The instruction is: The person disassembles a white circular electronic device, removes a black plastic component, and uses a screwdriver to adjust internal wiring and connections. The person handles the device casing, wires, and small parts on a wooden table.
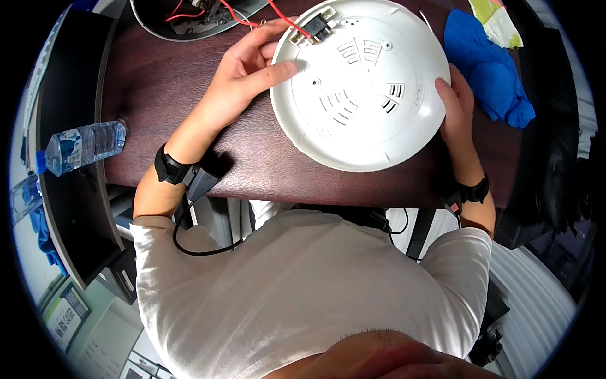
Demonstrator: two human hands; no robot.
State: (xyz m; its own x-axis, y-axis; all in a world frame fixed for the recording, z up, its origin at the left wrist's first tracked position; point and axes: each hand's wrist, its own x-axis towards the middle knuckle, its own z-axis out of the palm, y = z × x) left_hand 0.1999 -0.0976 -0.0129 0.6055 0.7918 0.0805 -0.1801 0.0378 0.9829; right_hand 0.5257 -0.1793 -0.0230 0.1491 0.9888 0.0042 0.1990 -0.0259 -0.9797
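A round white plastic base plate (pixel 372 88) with groups of vent slots is held up over the dark table, its slotted side facing me. My left hand (pixel 255 66) grips its left rim, thumb on the face and fingers behind. On the opposite rim, my right hand (pixel 456 101) has its thumb at the edge; its other fingers are partly hidden behind. At the plate's upper left sits a black connector (pixel 317 28) with red wires (pixel 282 14) running from it. These lead toward a round grey metal housing (pixel 148 22) holding more red wires and metal parts.
A blue cloth (pixel 486 69) lies at the right, with a yellow-and-white cloth or wrapper (pixel 495 22) behind it. On the left, a clear water bottle (pixel 85 148) with a blue cap lies on its side. The brown tabletop's front edge (pixel 328 199) runs close to my body.
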